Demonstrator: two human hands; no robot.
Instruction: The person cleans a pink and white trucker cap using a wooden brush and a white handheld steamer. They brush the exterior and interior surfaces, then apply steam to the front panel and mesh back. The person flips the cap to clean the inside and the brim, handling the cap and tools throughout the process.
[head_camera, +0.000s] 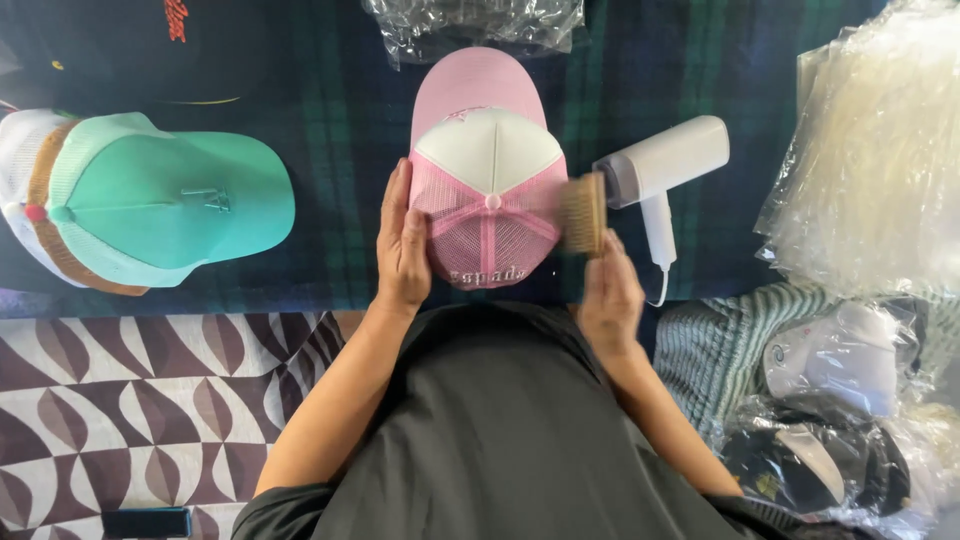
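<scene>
A pink and white mesh-backed cap (487, 170) lies on a dark plaid cloth (340, 130), its brim pointing away from me. My left hand (402, 245) presses flat against the cap's left side. My right hand (608, 295) grips a small wooden brush (583, 213), whose bristles touch the cap's right side.
A white handheld dryer (660, 170) lies just right of the brush. A stack of mint-green caps (150, 200) sits at the left. Clear plastic bags (870, 160) pile up at the right, with bagged caps (830, 400) below them. More crumpled plastic (470, 22) lies beyond the cap's brim.
</scene>
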